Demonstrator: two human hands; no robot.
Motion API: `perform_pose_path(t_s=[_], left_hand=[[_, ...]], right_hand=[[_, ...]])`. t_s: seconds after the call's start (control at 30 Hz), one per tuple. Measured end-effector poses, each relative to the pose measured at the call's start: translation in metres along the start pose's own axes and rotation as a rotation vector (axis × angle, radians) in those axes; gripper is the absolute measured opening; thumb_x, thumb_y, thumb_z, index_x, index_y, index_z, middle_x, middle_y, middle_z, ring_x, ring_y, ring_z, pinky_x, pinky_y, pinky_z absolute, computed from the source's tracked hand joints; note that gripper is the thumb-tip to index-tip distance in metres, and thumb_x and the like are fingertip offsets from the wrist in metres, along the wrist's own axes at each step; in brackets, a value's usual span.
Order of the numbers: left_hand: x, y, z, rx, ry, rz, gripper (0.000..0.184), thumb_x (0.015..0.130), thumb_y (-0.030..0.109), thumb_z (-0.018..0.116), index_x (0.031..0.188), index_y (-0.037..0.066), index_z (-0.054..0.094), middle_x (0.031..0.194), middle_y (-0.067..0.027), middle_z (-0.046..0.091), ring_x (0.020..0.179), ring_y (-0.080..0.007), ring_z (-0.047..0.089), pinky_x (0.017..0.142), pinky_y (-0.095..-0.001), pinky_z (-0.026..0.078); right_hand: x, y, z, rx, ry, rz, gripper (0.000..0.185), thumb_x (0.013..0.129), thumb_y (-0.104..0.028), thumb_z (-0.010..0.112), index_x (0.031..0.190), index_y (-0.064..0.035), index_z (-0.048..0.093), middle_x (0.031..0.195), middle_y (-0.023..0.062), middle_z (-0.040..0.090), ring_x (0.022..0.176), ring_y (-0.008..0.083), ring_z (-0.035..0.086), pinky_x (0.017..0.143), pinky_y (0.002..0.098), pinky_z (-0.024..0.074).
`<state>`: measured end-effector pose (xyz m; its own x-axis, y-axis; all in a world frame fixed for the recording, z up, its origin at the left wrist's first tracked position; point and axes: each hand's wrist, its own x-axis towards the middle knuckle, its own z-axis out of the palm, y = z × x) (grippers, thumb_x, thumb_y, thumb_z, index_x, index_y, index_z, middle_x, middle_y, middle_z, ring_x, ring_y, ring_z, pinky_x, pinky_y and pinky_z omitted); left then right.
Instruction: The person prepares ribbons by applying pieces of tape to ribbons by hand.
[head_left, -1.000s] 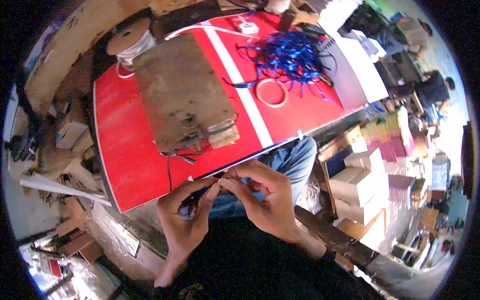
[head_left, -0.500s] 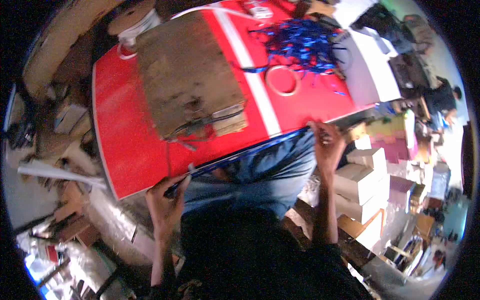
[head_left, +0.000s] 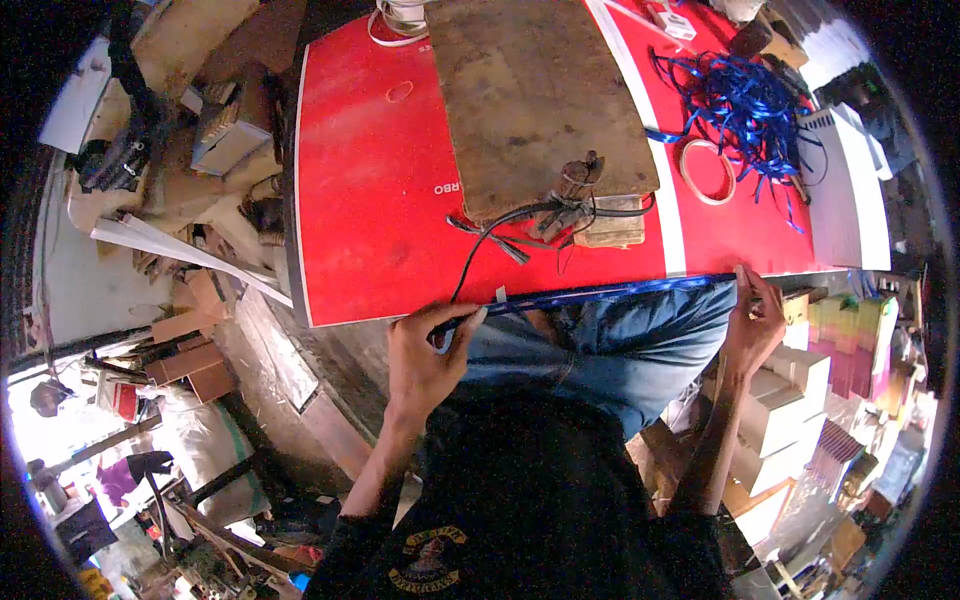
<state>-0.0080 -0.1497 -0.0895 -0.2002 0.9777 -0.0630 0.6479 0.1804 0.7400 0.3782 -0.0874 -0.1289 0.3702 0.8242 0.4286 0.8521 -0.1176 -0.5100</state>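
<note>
A narrow blue ribbon [head_left: 610,291] stretches almost straight along the near edge of the red tabletop, above my lap. My left hand [head_left: 425,365] pinches its left end, where a small dark loop pokes out between the fingers. At the other end, my right hand [head_left: 755,322] grips the ribbon between thumb and fingertips by the table edge. A small white tab [head_left: 501,294] shows close to my left hand. On the tabletop, a tangled heap of blue ribbons [head_left: 745,115] lies at the far right, beside a ring-shaped roll [head_left: 707,172].
A worn brown board [head_left: 545,100] lies on the red table [head_left: 370,240], with a dark cable [head_left: 520,212] and a small block [head_left: 612,230] at its near edge. White boxes [head_left: 785,410] are stacked to my right. Cardboard pieces [head_left: 195,365] lie on the left.
The view has turned, so the table and both hands appear further right and the ribbon more level. Both hands keep holding the ribbon stretched.
</note>
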Motion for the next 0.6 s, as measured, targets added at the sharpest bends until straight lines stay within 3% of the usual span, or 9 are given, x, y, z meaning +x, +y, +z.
perform_pose_path(t_s=[0.07, 0.13, 0.2, 0.3, 0.33, 0.37, 0.43, 0.6], left_hand=[[-0.004, -0.005, 0.001, -0.202, -0.064, -0.045, 0.01, 0.083, 0.01, 0.076, 0.093, 0.006, 0.077, 0.08, -0.0096, 0.073, 0.063, -0.0126, 0.062, 0.056, -0.0278, 0.047], [-0.001, 0.015, -0.009, -0.246, -0.099, 0.007, 0.01, 0.083, 0.009, 0.076, 0.092, 0.006, 0.077, 0.082, -0.0085, 0.073, 0.064, -0.0111, 0.062, 0.056, -0.0267, 0.046], [-0.001, 0.047, -0.023, -0.291, -0.154, 0.061, 0.009, 0.083, 0.008, 0.077, 0.092, 0.006, 0.077, 0.083, -0.0074, 0.074, 0.066, -0.0095, 0.062, 0.056, -0.0257, 0.046], [0.001, 0.086, -0.044, -0.205, -0.364, 0.059, 0.012, 0.082, 0.003, 0.076, 0.094, 0.004, 0.076, 0.085, -0.0067, 0.073, 0.07, -0.01, 0.064, 0.058, -0.0249, 0.049], [0.003, 0.097, -0.05, -0.209, -0.366, 0.07, 0.012, 0.082, 0.003, 0.076, 0.094, 0.004, 0.076, 0.085, -0.0067, 0.073, 0.07, -0.01, 0.064, 0.058, -0.0249, 0.049], [0.007, 0.109, -0.057, -0.263, -0.414, 0.108, 0.015, 0.081, -0.001, 0.076, 0.095, 0.004, 0.076, 0.087, -0.0079, 0.073, 0.075, -0.0117, 0.066, 0.063, -0.025, 0.051], [0.013, 0.116, -0.061, -0.338, -0.432, 0.218, 0.02, 0.079, -0.007, 0.074, 0.096, 0.003, 0.075, 0.088, -0.0093, 0.072, 0.075, -0.0126, 0.066, 0.065, -0.0248, 0.051], [0.035, 0.136, -0.073, -0.286, -0.356, 0.293, 0.015, 0.081, -0.001, 0.075, 0.096, 0.004, 0.076, 0.083, -0.0096, 0.072, 0.07, -0.0116, 0.065, 0.062, -0.0253, 0.05]], right_hand=[[0.003, -0.01, -0.007, -0.032, 0.003, -0.03, 0.012, 0.087, -0.013, 0.075, 0.097, -0.0075, 0.077, 0.087, 0.0057, 0.071, 0.069, 0.0155, 0.062, 0.056, 0.0274, 0.0468], [0.007, -0.065, -0.031, 0.056, 0.06, -0.075, 0.015, 0.085, -0.01, 0.075, 0.1, -0.0098, 0.076, 0.091, 0.005, 0.072, 0.07, 0.0148, 0.063, 0.055, 0.0268, 0.0468], [-0.001, -0.124, -0.063, 0.173, -0.134, -0.074, 0.021, 0.084, -0.008, 0.075, 0.105, -0.0102, 0.075, 0.094, 0.006, 0.073, 0.073, 0.0146, 0.064, 0.055, 0.0271, 0.0479], [-0.002, -0.186, -0.076, 0.716, -0.592, -0.286, 0.022, 0.08, -0.006, 0.078, 0.102, -0.0076, 0.074, 0.097, 0.0065, 0.073, 0.071, 0.0139, 0.065, 0.054, 0.0253, 0.0486], [0.004, -0.201, -0.084, 0.76, -0.79, -0.249, 0.021, 0.079, -0.005, 0.079, 0.099, -0.0063, 0.073, 0.098, 0.0069, 0.074, 0.069, 0.0144, 0.065, 0.055, 0.0257, 0.0495], [0.008, -0.2, -0.082, 0.756, -0.781, -0.256, 0.021, 0.079, -0.005, 0.079, 0.099, -0.0063, 0.073, 0.098, 0.0069, 0.074, 0.069, 0.0144, 0.065, 0.055, 0.0257, 0.0495], [0.017, -0.198, -0.073, 0.806, -1.077, -0.186, 0.021, 0.077, -0.005, 0.081, 0.096, -0.0048, 0.073, 0.093, 0.0085, 0.074, 0.065, 0.0155, 0.065, 0.057, 0.0265, 0.0505], [0.038, -0.202, -0.067, 0.834, -0.941, -0.315, 0.016, 0.077, -0.001, 0.081, 0.09, 0.0018, 0.071, 0.086, 0.0092, 0.071, 0.075, 0.0108, 0.066, 0.063, 0.0253, 0.0505]])
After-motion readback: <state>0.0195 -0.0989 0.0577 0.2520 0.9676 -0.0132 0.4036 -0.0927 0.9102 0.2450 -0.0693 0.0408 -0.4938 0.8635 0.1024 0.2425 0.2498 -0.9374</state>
